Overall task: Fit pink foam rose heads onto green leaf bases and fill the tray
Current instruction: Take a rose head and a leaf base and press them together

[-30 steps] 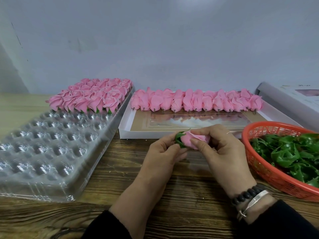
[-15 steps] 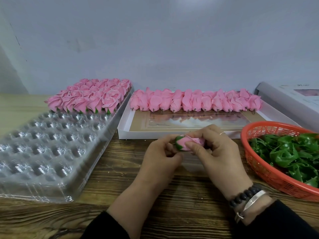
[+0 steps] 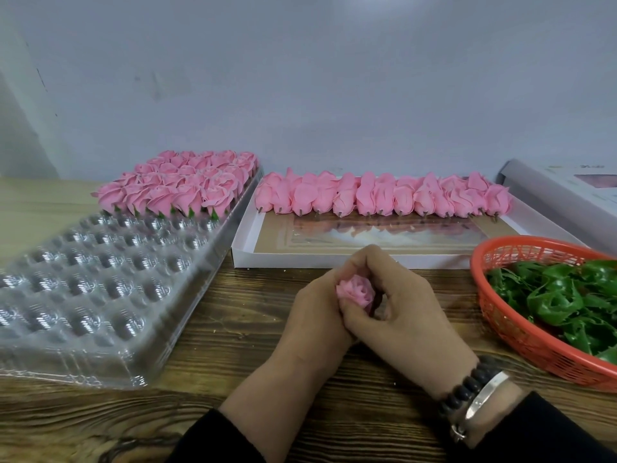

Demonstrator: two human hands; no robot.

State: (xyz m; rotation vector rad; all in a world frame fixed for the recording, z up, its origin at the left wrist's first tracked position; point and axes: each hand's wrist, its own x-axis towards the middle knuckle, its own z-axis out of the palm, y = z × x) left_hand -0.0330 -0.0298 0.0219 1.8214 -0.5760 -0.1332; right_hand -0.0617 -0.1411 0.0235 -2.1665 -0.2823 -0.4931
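Seating a rose head on its base looks like the step in hand; next it needs an empty pocket in the clear tray point(image 3: 100, 295), whose far rows already hold finished roses point(image 3: 180, 188). The left hand point(image 3: 314, 315) curls round the rose point(image 3: 354, 291) from the left, the right hand point(image 3: 404, 315) wraps it from the right, fingers bent close. The leaf base is hidden between them. The leaf basket point(image 3: 507, 329) waits rightward.

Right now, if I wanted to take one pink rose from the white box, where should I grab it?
Probably pinch a rose in the white box by its wider petal body, coming from above. The roses lie packed side by side in one row with thin stems pointing toward you, so only their tops are free, and the stems look too thin to grip.
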